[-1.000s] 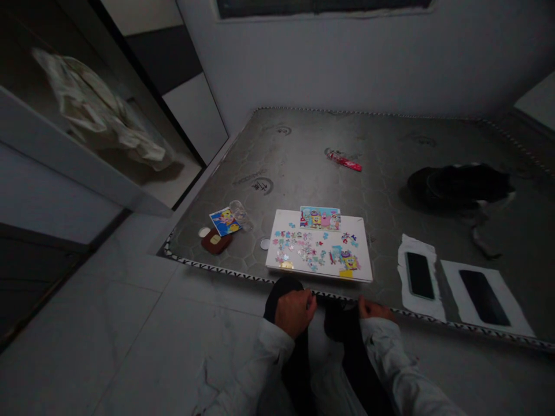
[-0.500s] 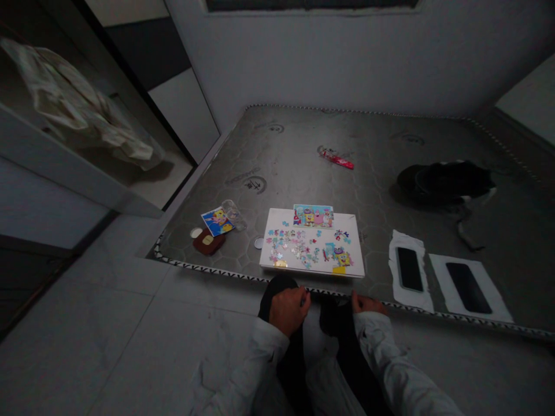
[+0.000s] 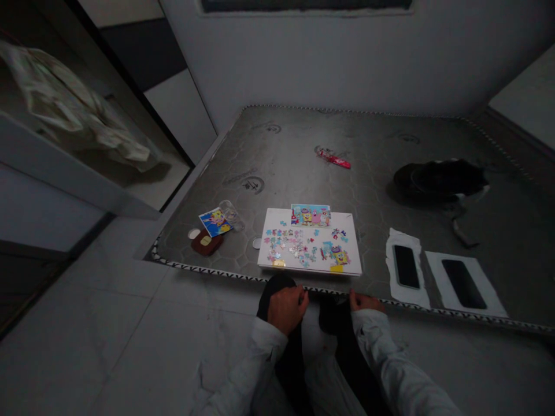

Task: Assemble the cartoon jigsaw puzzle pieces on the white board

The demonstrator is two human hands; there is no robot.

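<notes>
At lower centre, your left hand (image 3: 287, 309) and right hand (image 3: 366, 303) curl below the jigsaw pieces (image 3: 296, 249); whether holding anything, I cannot tell.

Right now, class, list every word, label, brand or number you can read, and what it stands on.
No text reads clearly.
Grey mat: printed emblems with character-like marks, too blurred to read.
Brown case: pale label, too small to read.
Red strip: pale markings, too blurred.

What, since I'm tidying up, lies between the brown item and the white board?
Head view: a small round disc lies there, close to the board.
</notes>
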